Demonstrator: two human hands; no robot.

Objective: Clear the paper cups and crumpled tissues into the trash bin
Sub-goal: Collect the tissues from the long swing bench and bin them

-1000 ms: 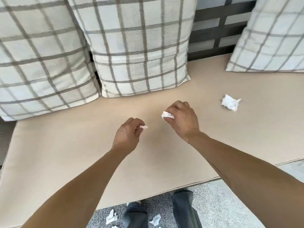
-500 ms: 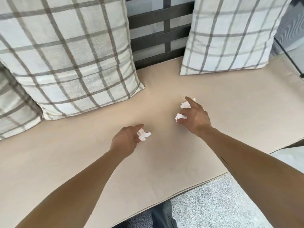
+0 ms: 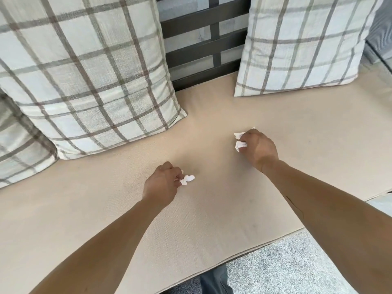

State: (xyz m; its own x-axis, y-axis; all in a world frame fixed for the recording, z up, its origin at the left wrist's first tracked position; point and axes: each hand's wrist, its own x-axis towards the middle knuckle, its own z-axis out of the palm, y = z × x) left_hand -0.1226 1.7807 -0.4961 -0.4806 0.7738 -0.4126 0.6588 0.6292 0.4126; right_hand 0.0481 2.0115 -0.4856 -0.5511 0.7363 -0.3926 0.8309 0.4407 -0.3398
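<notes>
My left hand [image 3: 162,184] is closed over the beige seat cushion [image 3: 212,209], pinching a small crumpled white tissue [image 3: 187,179] that sticks out past the fingertips. To the right and farther back, my right hand [image 3: 257,148] is closed on crumpled white tissues [image 3: 239,140]; two white lumps show at its left side, the rest hidden in the fist. No paper cup and no trash bin appear in the head view.
Plaid pillows lean against the dark slatted backrest [image 3: 203,45]: one large pillow [image 3: 84,71] at the left, another pillow [image 3: 297,43] at the right, a third pillow [image 3: 19,145] at the far left. Grey speckled floor [image 3: 286,266] lies beyond the cushion's front edge.
The view has swung right. My right hand reached the loose tissue that lay on the cushion and closed on it beside the one it held. My left hand kept its tissue.
</notes>
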